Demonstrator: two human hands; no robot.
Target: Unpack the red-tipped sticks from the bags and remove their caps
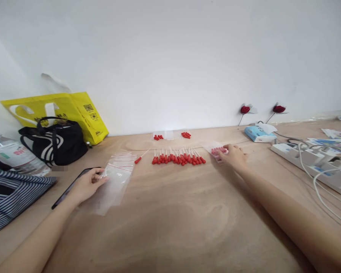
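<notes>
We see the left hand [86, 184] with thumb and fingers slightly apart, touching the near-left edge of the clear zip bags [118, 185]; we cannot tell if it pinches them; the phone [66, 192] lies flat, partly under that hand; we see the right hand [235, 156] with fingertips on the right edge of a filled bag [216, 151], red tips showing through; we cannot tell how firmly it grips; the red-tipped sticks [172, 158] lie in a row between both hands, tips toward us, nearer the right one; a single stick [138, 160] lies apart, between the row and the zip bags; beyond the row, by the wall, we see two red clusters in clear plastic [169, 135]; right of and beyond the right hand, the tissue pack [258, 135]; further right of that hand, the power strip [309, 161]; left of and beyond the left hand, the black bag [71, 140] and the yellow bag [96, 127]
</notes>
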